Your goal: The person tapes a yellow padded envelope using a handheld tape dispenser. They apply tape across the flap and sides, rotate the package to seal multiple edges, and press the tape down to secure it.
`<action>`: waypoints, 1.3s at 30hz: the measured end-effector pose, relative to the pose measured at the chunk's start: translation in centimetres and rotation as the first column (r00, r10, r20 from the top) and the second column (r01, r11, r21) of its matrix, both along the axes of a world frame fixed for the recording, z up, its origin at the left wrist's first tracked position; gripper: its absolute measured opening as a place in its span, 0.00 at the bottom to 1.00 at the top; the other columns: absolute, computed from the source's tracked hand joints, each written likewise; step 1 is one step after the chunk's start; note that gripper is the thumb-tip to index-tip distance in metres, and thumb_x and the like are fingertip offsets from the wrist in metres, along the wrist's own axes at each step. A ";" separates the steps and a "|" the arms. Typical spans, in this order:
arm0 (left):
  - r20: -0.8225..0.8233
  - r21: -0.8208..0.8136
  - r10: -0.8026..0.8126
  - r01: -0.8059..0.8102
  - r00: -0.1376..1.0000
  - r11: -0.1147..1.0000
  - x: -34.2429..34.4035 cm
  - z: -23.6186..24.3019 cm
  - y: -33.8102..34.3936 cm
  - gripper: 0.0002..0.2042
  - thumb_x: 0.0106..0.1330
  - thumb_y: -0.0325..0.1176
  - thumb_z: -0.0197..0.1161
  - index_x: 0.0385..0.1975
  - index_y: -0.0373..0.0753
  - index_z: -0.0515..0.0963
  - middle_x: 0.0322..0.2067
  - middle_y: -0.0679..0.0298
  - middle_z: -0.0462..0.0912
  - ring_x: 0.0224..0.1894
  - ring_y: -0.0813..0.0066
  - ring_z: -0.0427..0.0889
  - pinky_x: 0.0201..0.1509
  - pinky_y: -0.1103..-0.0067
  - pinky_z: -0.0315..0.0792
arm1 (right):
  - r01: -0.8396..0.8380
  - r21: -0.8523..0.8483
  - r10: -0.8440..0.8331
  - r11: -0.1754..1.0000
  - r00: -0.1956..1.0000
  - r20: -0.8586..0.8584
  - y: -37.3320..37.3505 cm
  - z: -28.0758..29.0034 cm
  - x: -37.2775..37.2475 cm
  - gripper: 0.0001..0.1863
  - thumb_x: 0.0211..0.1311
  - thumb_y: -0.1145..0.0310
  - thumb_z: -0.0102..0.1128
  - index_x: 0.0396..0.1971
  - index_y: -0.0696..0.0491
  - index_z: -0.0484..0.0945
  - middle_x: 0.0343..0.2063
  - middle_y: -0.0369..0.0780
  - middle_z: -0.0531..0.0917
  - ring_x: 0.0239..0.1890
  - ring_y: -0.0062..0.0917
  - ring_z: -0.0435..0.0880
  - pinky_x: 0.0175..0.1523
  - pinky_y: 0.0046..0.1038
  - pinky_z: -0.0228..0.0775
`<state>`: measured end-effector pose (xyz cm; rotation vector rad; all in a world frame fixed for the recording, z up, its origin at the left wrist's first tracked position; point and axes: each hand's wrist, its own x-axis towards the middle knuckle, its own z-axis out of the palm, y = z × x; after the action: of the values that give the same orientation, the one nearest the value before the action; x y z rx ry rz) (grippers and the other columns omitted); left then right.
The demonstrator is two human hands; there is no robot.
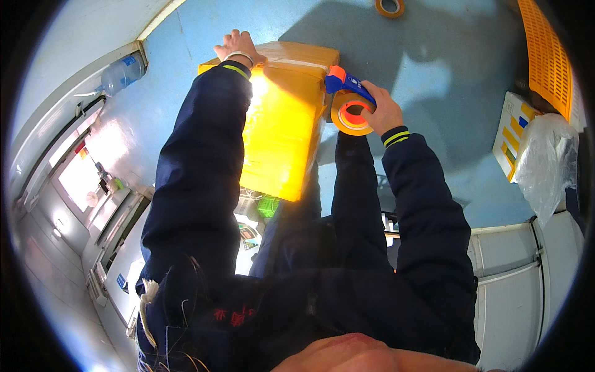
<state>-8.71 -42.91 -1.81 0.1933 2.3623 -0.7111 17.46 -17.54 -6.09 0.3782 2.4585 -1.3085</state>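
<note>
A bulky parcel (pixel 279 133) in shiny yellow wrapping stands in front of me, slightly tilted, with clear tape along its far top edge. My left hand (pixel 238 46) is at the parcel's far left edge, its bent fingers reaching over that edge. My right hand (pixel 385 108) is closed around a blue and orange tape dispenser (pixel 352 87) loaded with a roll of tan tape (pixel 344 124). The dispenser's orange front end is against or very close to the parcel's right side. Whether a strip of tape runs from it onto the parcel, I cannot tell.
A loose tape roll (pixel 390 6) lies on the blue floor (pixel 434 74) beyond. At the right are a yellow perforated crate (pixel 548 59), a white and yellow carton (pixel 513 133) and a clear plastic bag (pixel 545 161). A large water bottle (pixel 121 75) stands at the left wall.
</note>
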 end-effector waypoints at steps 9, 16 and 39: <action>0.006 0.136 0.186 -0.185 0.983 0.973 -2.6 -0.4 -5.9 0.16 0.64 0.42 0.57 0.52 0.57 0.77 0.54 0.64 0.78 0.56 0.60 0.77 0.59 0.67 0.71 | 0.071 -0.062 -0.066 0.996 0.995 0.080 -1.5 -0.1 0.5 0.35 0.46 0.67 0.63 0.60 0.42 0.67 0.50 0.45 0.75 0.50 0.44 0.77 0.54 0.37 0.71; 0.106 0.743 -0.668 0.387 0.737 0.546 5.0 2.8 -0.1 0.19 0.69 0.45 0.51 0.57 0.49 0.72 0.59 0.62 0.72 0.59 0.64 0.72 0.63 0.70 0.65 | 0.146 -0.084 -0.144 0.986 0.989 0.027 -2.9 -0.1 1.1 0.35 0.46 0.69 0.64 0.60 0.42 0.67 0.50 0.45 0.75 0.50 0.44 0.77 0.54 0.37 0.72; -0.295 0.586 0.308 -0.083 0.905 0.806 2.2 -3.6 -17.3 0.32 0.67 0.66 0.34 0.46 0.53 0.82 0.40 0.55 0.84 0.47 0.51 0.80 0.52 0.62 0.71 | 0.221 0.034 -0.219 0.975 0.975 -0.047 -3.5 4.4 11.5 0.31 0.48 0.66 0.62 0.58 0.41 0.71 0.48 0.46 0.78 0.48 0.43 0.79 0.51 0.38 0.73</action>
<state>-6.56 -60.19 -5.37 0.0524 2.8609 0.0931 28.96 -21.04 -1.69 0.6559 2.5392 -1.3678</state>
